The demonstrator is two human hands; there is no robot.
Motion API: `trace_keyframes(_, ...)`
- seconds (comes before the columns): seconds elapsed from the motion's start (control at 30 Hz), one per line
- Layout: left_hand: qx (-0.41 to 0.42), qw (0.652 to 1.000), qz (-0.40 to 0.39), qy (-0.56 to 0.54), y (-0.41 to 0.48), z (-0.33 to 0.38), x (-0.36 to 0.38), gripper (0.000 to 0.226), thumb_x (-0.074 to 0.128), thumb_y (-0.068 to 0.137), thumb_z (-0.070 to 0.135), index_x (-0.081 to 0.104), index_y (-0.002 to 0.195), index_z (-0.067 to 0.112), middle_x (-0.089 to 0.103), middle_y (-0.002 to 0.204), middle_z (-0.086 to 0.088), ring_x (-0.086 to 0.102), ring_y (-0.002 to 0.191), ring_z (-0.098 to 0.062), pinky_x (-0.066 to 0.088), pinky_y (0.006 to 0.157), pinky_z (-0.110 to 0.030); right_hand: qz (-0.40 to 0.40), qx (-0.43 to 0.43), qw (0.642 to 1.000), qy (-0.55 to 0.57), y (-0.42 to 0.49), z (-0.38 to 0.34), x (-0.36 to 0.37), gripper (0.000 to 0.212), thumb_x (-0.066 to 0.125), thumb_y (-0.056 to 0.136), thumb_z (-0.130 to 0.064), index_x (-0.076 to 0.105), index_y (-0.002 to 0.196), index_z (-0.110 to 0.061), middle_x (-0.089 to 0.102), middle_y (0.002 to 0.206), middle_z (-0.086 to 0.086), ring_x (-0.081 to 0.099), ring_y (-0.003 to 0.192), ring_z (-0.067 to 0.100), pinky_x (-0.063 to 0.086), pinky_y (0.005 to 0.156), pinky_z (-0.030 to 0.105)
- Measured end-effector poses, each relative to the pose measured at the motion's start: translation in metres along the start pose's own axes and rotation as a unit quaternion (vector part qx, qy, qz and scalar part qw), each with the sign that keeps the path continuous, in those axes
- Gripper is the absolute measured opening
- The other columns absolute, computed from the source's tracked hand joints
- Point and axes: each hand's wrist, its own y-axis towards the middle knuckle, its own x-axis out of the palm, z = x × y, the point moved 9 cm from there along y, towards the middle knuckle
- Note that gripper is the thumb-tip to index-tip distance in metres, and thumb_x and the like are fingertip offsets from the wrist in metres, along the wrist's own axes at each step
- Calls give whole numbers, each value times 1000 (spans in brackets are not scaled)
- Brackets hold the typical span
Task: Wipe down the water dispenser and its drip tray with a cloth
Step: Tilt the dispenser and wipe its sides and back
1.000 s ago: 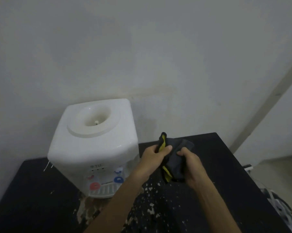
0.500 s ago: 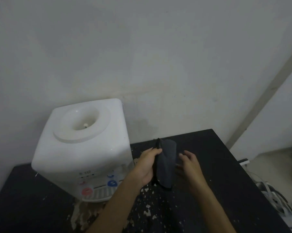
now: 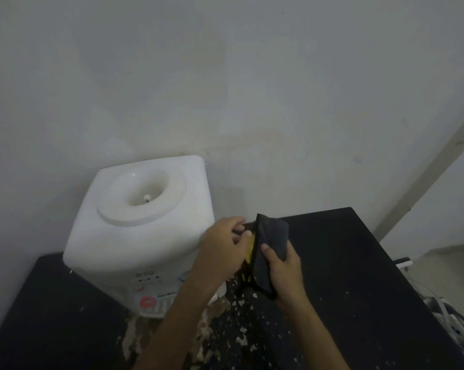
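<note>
Loosely folded, the dark grey cloth (image 3: 272,236) shows yellow inside.

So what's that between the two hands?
A dark cloth with a yellow side, gripped by the right hand and pinched by the left hand; head view.

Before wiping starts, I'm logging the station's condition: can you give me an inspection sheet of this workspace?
Surface: black table, paint flaked off near its front.
Job's things: white water dispenser against the wall, no bottle on top; drip tray only partly in view; dark cloth with a yellow side.
Clutter: nothing seen.
Grips: left hand and right hand both hold the cloth.
Cables: white cables on the floor, right.
Surroundings: grey wall, stained.
</note>
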Motion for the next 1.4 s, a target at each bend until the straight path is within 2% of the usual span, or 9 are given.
trace_keyframes(0.13, 86, 994, 59, 33, 11, 9, -43, 26, 57, 89, 14, 63, 114, 12, 63, 105, 2, 56, 95, -6, 44, 87, -14, 50, -186, 974, -117, 4, -46, 22, 55, 51, 93, -5, 36, 141, -26, 48, 122, -13, 45, 103, -18, 38, 88, 3)
trace_keyframes(0.2, 100, 985, 102, 96, 16, 5, -62, 28, 52, 88, 19, 64, 112, 12, 63, 109, 0, 55, 101, -12, 41, 91, -21, 30, -226, 961, -157, 9, -58, 47, 65, 48, 93, -6, 20, 147, -26, 36, 124, -9, 42, 97, -16, 36, 80, -2)
trace_keyframes(0.27, 112, 972, 138, 153, 20, -2, -77, 33, 45, 87, 22, 64, 110, 10, 64, 109, -5, 55, 102, -20, 41, 91, -26, -10, -273, 940, -204, 9, -69, 76, 68, 45, 92, -13, 12, 147, -35, 30, 130, -5, 43, 102, -2, 43, 83, 7)
trace_keyframes(0.4, 105, 956, 178, 207, 30, -19, -100, 32, 45, 84, 9, 65, 109, 6, 65, 112, -11, 56, 105, -29, 41, 91, -34, -74, -409, 839, -350, -10, -72, 123, 56, 43, 82, -17, 43, 136, -29, 40, 138, 7, 50, 102, 26, 53, 78, 41)
trace_keyframes(0.57, 105, 951, 164, 242, 44, -34, -108, 37, 44, 81, 4, 66, 110, 4, 65, 114, -14, 57, 106, -33, 42, 92, -38, -101, -477, 807, -334, -9, -58, 113, 51, 44, 80, -7, 54, 128, -19, 46, 135, 12, 51, 106, 28, 49, 90, 37)
trace_keyframes(0.8, 135, 946, 119, 269, 60, -34, -101, 45, 34, 79, 14, 68, 107, 2, 68, 106, -13, 61, 96, -34, 48, 82, -39, -53, -424, 859, -283, 13, -59, 104, 46, 38, 86, -11, 55, 129, -11, 47, 132, 11, 47, 118, 20, 44, 101, 34)
trace_keyframes(0.97, 151, 940, 139, 273, 58, -33, -101, 41, 36, 81, 11, 68, 102, -4, 69, 100, -18, 64, 90, -36, 51, 79, -43, -135, -502, 773, -363, 14, -74, 132, 34, 48, 91, -17, 61, 123, -21, 51, 134, 6, 51, 103, 26, 47, 87, 31)
trace_keyframes(1.1, 146, 939, 153, 272, 54, -34, -101, 41, 35, 82, 11, 67, 101, -4, 69, 98, -19, 65, 88, -35, 51, 81, -43, -143, -520, 741, -401, 39, -89, 152, 33, 50, 90, -12, 65, 118, -22, 56, 127, 3, 54, 89, 26, 51, 73, 35)
trace_keyframes(1.4, 102, 942, 152, 282, 52, -38, -103, 46, 31, 79, 12, 68, 101, -5, 69, 97, -20, 66, 88, -36, 50, 84, -50, -157, -424, 790, -415, 123, -100, 190, 41, 42, 89, 1, 61, 123, -14, 54, 127, 9, 52, 97, 35, 49, 84, 44)
